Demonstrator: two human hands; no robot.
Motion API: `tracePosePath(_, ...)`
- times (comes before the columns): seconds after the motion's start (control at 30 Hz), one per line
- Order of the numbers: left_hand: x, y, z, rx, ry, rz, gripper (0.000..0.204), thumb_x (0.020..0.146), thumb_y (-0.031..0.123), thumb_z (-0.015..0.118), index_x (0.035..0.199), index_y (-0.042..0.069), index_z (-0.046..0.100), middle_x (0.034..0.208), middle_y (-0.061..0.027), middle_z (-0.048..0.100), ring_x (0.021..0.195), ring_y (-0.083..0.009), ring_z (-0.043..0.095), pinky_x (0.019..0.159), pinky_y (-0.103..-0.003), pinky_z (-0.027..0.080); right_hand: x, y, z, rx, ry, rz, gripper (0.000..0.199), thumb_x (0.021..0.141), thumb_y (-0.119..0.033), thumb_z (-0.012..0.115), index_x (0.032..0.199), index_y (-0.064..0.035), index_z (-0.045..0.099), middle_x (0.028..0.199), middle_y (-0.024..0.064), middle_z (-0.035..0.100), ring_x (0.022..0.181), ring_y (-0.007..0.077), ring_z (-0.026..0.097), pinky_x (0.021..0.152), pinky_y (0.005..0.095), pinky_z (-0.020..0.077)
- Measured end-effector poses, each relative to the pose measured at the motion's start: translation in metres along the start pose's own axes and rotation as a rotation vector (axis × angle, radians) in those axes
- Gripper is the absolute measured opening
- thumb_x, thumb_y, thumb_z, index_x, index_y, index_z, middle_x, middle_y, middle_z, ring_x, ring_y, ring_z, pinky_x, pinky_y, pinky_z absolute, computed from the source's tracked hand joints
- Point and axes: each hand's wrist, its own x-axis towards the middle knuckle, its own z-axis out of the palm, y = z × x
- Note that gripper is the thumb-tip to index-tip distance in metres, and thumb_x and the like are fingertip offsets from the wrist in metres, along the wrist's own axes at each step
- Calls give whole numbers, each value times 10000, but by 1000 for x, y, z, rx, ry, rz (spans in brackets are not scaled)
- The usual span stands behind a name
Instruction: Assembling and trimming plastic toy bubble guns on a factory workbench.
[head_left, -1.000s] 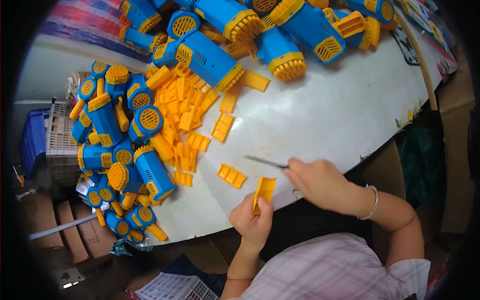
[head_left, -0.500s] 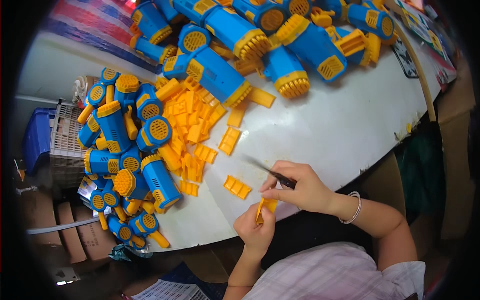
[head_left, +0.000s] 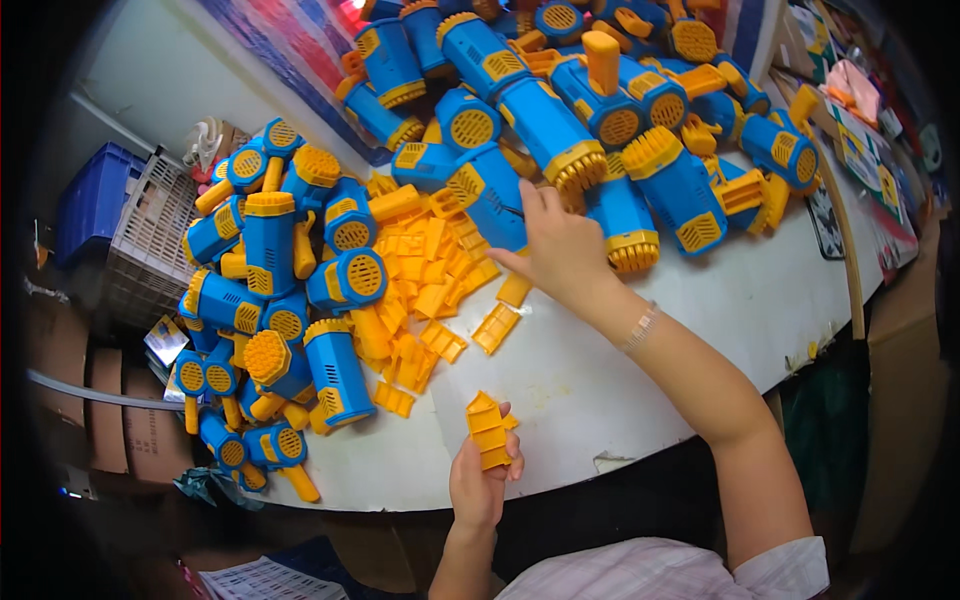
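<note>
Upright in my left hand (head_left: 480, 482) is a yellow ribbed plastic cover (head_left: 487, 432), gripped between thumb and fingers; a second small yellow bit shows at its right side. My right hand (head_left: 562, 243) reaches over the table to a blue toy blaster (head_left: 492, 205) with yellow grilles. Its thumb is spread to the near side of the blaster's end, its index finger to the far side. A thin dark part, seemingly of the knife (head_left: 512, 211), sticks out by those fingers; the rest is hidden by the hand. Loose yellow covers (head_left: 430, 262) lie heaped just left of it.
More blue and yellow blasters (head_left: 665, 190) are piled at the back, and another heap of them (head_left: 270, 245) at the left. A phone (head_left: 826, 222) lies by the right edge of the white table (head_left: 580, 400). Beyond the left heap stand a grey crate (head_left: 150, 225) and a blue bin (head_left: 98, 200).
My right hand has left the cover and moved far forward to the blaster. The loose cover in front of me is off the table. My left hand still holds a cover, now turned upright.
</note>
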Motion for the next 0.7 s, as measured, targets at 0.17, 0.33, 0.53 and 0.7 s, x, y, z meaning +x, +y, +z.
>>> tracePosePath(0.17, -2, 14, -5, -80, 134, 78, 431, 938, 284, 337, 1209, -45, 401, 812, -42, 482, 637, -120, 449, 588, -223, 377, 20, 1, 8, 102, -217, 190, 783, 633, -434, 702, 1241, -54, 386, 862, 158, 609, 731, 293, 617, 635, 354, 493)
tracePosePath(0.33, 6, 13, -38, 141, 277, 208, 288, 858, 58, 482, 1134, -14, 438, 881, -44, 507, 758, -104, 472, 683, -218, 381, -25, 11, -55, 383, -367, 11, 725, 585, -332, 752, 1187, -42, 471, 928, 163, 612, 864, 268, 605, 777, 335, 470)
tracePosePath(0.53, 42, 3, -18, 474, -25, 2, 199, 795, 20, 591, 972, -52, 534, 876, -53, 585, 815, -88, 548, 729, -211, 436, -73, 79, -91, 582, -825, 117, 729, 556, -340, 781, 1151, -10, 520, 933, 84, 599, 894, 171, 572, 804, 299, 453)
tracePosePath(0.7, 47, -56, 2, 589, -159, -319, 219, 766, 25, 628, 968, -45, 582, 814, -37, 601, 736, -90, 564, 664, -200, 452, -93, 137, -87, 503, -1126, -13, 701, 551, -350, 789, 1116, -7, 555, 973, 117, 625, 892, 154, 580, 756, 269, 465)
